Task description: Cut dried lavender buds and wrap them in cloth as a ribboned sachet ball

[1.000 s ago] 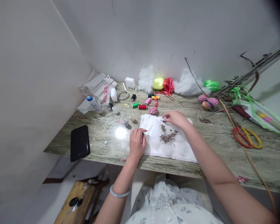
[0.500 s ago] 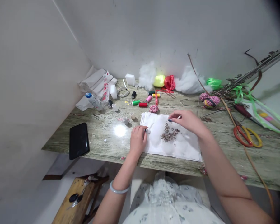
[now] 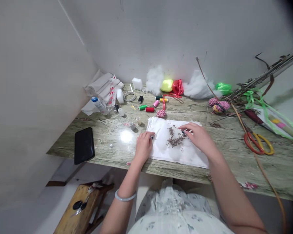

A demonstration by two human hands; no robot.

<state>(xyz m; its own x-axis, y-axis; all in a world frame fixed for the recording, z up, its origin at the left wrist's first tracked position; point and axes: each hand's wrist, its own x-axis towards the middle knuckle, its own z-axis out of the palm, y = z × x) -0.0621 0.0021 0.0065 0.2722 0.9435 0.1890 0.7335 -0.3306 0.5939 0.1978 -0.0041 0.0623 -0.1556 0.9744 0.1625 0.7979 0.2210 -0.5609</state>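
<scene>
On one cloth (image 3: pixel 183 156), left hand (image 3: pixel 143 146) pinches edge; right hand (image 3: pixel 198 137), loosely open, touches pile (image 3: pixel 174 140).

red characters printed down a white plastic wrapper (image 3: pixel 110 92), too small and blurred to read

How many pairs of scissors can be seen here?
2. The orange scissors lie on the table, right of the cloth. The black scissors lie on the stool, lower left. Clutter may hide more.
</scene>
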